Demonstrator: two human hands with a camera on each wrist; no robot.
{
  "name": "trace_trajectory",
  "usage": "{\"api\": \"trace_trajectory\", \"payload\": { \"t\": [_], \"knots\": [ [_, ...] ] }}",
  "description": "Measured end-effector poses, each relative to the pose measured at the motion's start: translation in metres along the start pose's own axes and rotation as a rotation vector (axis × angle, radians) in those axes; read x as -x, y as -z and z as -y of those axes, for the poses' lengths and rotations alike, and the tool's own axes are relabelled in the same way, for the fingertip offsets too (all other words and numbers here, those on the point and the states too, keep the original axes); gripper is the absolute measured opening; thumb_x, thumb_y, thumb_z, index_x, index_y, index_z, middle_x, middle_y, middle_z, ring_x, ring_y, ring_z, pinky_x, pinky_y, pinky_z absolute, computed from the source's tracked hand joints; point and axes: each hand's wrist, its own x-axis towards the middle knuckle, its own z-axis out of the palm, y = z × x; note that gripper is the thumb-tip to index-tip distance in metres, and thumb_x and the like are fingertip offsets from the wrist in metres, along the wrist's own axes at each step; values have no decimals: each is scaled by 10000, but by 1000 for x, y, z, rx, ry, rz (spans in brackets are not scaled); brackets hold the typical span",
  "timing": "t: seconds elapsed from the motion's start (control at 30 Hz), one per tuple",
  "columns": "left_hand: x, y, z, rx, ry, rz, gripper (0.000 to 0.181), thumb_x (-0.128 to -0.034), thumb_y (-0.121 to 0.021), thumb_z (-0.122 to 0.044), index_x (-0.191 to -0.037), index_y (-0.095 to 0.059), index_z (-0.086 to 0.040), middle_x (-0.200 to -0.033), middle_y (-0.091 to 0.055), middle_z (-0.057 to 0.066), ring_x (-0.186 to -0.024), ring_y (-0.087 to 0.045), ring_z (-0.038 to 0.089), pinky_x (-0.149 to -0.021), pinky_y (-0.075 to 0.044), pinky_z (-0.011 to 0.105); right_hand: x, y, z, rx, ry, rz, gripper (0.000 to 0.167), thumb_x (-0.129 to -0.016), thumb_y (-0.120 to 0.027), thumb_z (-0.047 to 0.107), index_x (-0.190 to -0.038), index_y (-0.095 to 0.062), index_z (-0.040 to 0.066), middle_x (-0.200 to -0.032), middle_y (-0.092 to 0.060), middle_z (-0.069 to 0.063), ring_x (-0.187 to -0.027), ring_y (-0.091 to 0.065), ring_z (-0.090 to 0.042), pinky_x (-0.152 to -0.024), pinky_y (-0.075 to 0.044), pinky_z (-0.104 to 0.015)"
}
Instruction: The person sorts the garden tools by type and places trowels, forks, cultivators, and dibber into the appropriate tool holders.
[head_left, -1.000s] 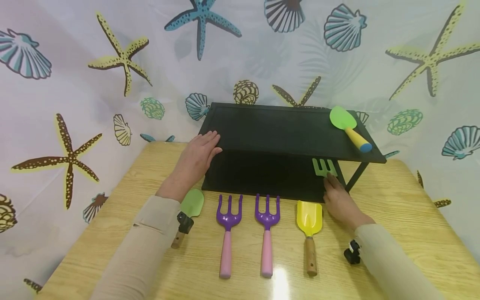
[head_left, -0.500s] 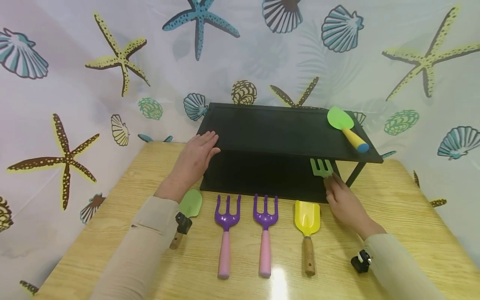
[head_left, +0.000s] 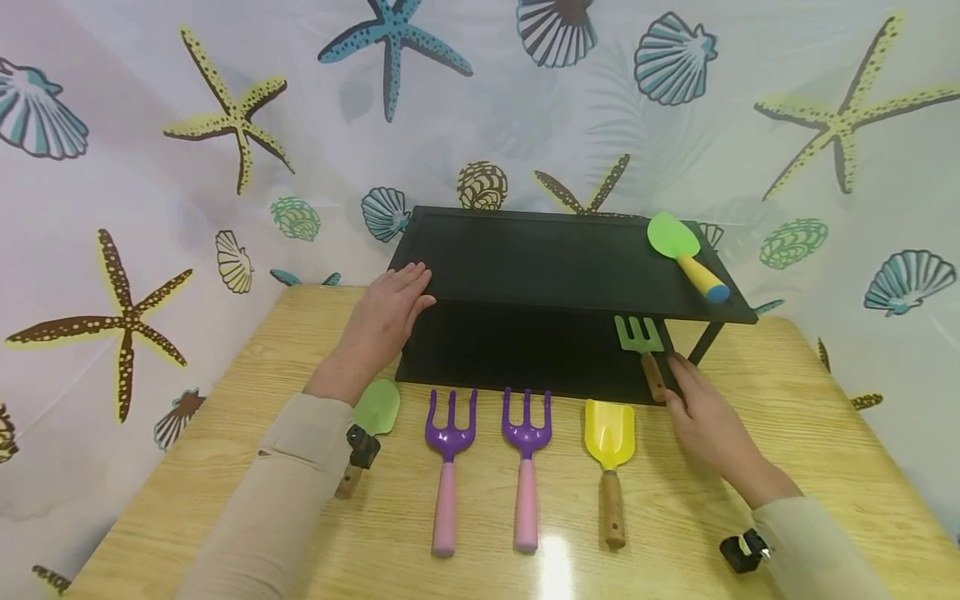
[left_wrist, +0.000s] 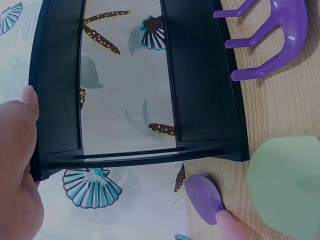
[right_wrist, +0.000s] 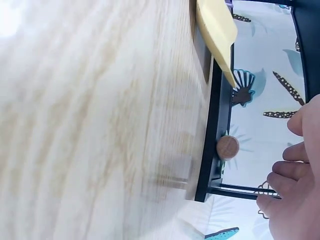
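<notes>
The left hand [head_left: 382, 321] rests on the left front corner of the black shelf's top board [head_left: 525, 258]; the left wrist view shows its thumb [left_wrist: 30, 100] at the board's edge. On the lower board [head_left: 517, 354], at the right end, lies a green fork [head_left: 652, 375] with a wooden handle, its handle end [right_wrist: 228, 147] toward the front. The right hand [head_left: 708, 417] is just right of that handle, holding nothing, fingers extended near the shelf's right side. A green trowel [head_left: 675, 237] with a yellow handle lies on the top board's right end.
In front of the shelf lie two purple forks [head_left: 445, 500] [head_left: 527, 500] with pink handles, a yellow shovel [head_left: 610, 433] and a light green trowel [head_left: 377, 407] partly under the left wrist. A purple tool [left_wrist: 202, 199] lies left of the shelf. Patterned cloth [head_left: 450, 125] hangs behind.
The right hand has let go of the green fork's handle and moved right and slightly down. The fork stays on the lower board. The left hand keeps its place on the shelf.
</notes>
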Motion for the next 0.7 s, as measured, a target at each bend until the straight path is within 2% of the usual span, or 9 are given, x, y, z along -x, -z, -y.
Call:
{"api": "trace_trajectory", "payload": {
  "t": [0.3, 0.7],
  "knots": [
    [0, 0, 0, 10, -2, -9, 515, -1046, -472, -311, -1472, -454, -23, -1533, -452, 147, -1462, -385, 265, -1244, -255, 429, 19, 7, 8, -1, 0, -4, 561, -1061, -420, 199, -1527, -258, -70, -1540, -306, -330, -1367, -345, -550, -1058, -343, -702],
    [0, 0, -2, 10, 9, 3, 523, -1045, -470, -323, -1477, -448, -29, -1540, -444, 143, -1467, -376, 264, -1247, -248, 429, 49, -2, 24, -52, 32, -38, 551, -1036, -479, 145, -1517, -301, -57, -1539, -335, -302, -1377, -354, -526, -1045, -359, -697]
  ]
}}
